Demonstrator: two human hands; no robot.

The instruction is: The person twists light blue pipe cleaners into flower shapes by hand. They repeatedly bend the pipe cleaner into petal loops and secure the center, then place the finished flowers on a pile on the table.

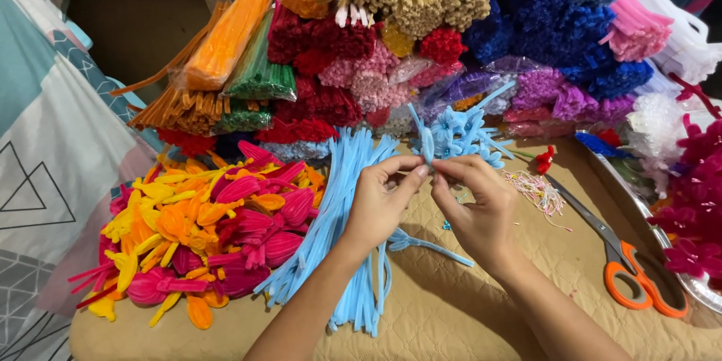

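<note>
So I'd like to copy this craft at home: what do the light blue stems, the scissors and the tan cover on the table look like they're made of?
Light blue stems: fuzzy chenille pipe cleaners, matte and soft; probably wire-cored, since the shaped pieces hold their bends.
Scissors: shiny grey blades, likely steel, with glossy orange handles, likely plastic.
Tan cover: quilted fabric, matte, with stitched wavy lines.

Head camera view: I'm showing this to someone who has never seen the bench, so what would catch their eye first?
Probably the wall of bundled pipe cleaners in many colours stacked along the back. Next, the heap of pink, yellow and orange petal shapes at the left. In the middle, the left hand and right hand pinch a light blue piece together, with orange-handled scissors lying at the right.
</note>
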